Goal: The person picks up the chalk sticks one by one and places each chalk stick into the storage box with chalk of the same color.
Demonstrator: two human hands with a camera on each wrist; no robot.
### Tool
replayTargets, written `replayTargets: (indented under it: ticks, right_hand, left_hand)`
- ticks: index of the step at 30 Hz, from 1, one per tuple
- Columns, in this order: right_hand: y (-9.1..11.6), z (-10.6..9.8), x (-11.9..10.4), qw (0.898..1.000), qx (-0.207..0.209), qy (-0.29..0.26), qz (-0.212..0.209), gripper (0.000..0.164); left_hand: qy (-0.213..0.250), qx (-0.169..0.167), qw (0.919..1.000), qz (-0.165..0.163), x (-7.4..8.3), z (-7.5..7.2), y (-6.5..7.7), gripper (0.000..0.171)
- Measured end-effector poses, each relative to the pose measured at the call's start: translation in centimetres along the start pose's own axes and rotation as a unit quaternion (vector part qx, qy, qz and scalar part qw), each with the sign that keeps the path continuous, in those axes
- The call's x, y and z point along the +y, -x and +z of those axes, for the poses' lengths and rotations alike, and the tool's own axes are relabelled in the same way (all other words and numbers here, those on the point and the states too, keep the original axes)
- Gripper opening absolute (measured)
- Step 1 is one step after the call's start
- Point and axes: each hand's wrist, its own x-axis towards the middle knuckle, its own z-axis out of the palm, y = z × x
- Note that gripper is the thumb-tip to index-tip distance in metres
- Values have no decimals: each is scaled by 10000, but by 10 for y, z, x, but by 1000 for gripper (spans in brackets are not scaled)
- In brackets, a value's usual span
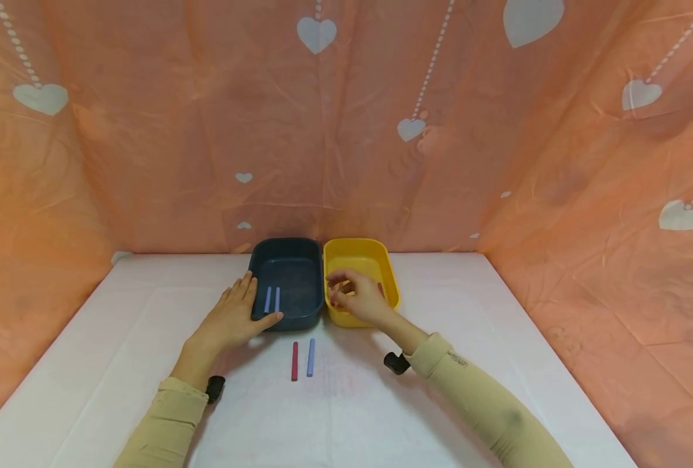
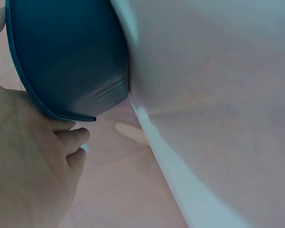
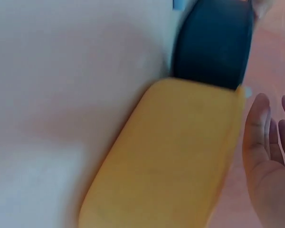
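My left hand (image 1: 229, 318) lies with straight fingers along the near-left rim of a dark blue tray (image 1: 300, 279). Two lilac chalk-like sticks (image 1: 277, 299) lie inside that tray. Over the yellow tray (image 1: 358, 244) beside it hovers my right hand (image 1: 364, 300), fingers loosely bent and thumb apart; nothing shows between them in the right wrist view. A red stick (image 1: 380, 290) is partly visible in the yellow tray, behind that hand, which hides some of the tray floor. On the table in front lie a red stick (image 1: 294, 361) and a lilac stick (image 1: 311, 357), side by side.
The two trays stand side by side at the back of a white-covered table (image 1: 469, 305). Behind and along both sides hangs an orange cloth (image 1: 206, 149) with white hearts. A black wrist device (image 1: 396, 363) sits under the right wrist, another (image 1: 215, 389) by the left.
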Motion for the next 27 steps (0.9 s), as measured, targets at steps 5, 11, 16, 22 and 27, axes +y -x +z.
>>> replayTargets:
  ticks: [5,11,16,22,27]
  right_hand:
    - [14,8,-8,9997,-7,76,-238,31]
    - [34,17,-17,9990,-364,235,-148,33]
    - [45,26,-17,9969,-700,341,-111,33]
    - [51,36,-13,9906,-1035,900,-17,34]
    - [54,43,-8,9849,-1294,1152,-25,33]
  left_hand:
    - [-51,-14,10000,-10,1,-1,0,110]
    - [-74,-47,10000,-40,1,-2,-1,111]
    - [-97,-31,9999,-49,0,-1,-1,113]
    - [-150,-71,9998,-76,-3,0,-3,112]
    - [-138,-16,9999,-13,-2,1,-3,112]
